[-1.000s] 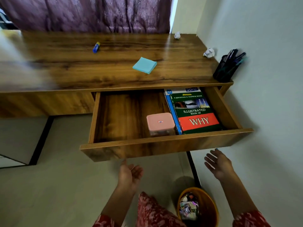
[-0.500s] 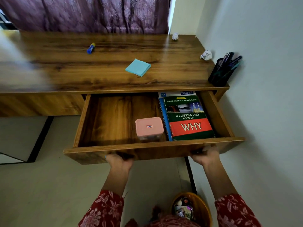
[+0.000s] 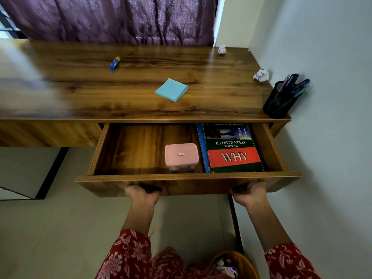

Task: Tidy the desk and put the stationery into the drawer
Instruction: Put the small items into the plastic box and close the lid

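Drawer (image 3: pixel 189 179) stands pulled out from under the desk (image 3: pixel 128 105), front panel toward the camera. Left hand (image 3: pixel 142 195) grips the lower edge of the panel left of centre, fingers curled under it and out of sight. Right hand (image 3: pixel 250 193) grips the same edge toward the right end, fingers likewise hooked underneath (only knuckles and backs of the hands show). Both sleeves are red with a floral print.

Inside the drawer: a pink lidded box (image 3: pixel 181 155) near the front, just left of a book (image 3: pixel 231 150) titled "Illustrated Book of WHY", which lies on a blue spiral notebook (image 3: pixel 203 148).

On the desktop: blue sticky notes (image 3: pixel 171 89) near centre, a glue stick (image 3: pixel 114 63) farther back left, two crumpled paper balls (image 3: pixel 261 75) toward the right, a black mesh pen holder (image 3: pixel 281 100) with pens at the front right corner.
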